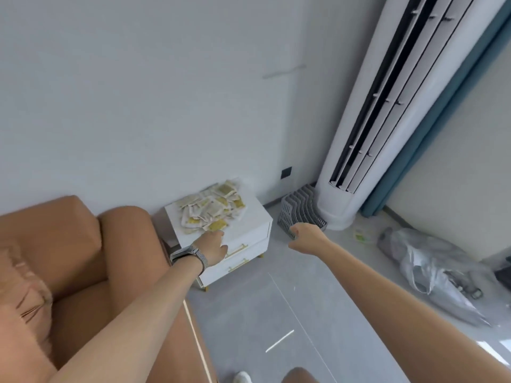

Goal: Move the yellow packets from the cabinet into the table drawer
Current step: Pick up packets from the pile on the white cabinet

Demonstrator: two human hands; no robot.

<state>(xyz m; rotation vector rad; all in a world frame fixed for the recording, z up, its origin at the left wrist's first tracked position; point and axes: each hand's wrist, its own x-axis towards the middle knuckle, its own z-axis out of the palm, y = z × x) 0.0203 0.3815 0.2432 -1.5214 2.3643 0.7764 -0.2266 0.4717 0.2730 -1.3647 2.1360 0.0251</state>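
A heap of several yellow and white packets [212, 208] lies on top of a small white cabinet [257, 217] with two gold-handled drawers [237, 250], both closed. My left hand [213, 246], with a watch on the wrist, reaches to the cabinet's front top edge, fingers at the near side of the heap; whether it holds a packet cannot be made out. My right hand [302, 238] hangs in the air to the right of the cabinet, fingers loosely curled, holding nothing.
An orange-brown sofa [69, 258] stands left of the cabinet. A grey plastic rack [300, 210] leans beside a tall white air conditioner [387, 120]. A grey plastic bag [431, 272] lies on the floor at the right. Grey tiled floor [262, 313] lies in front.
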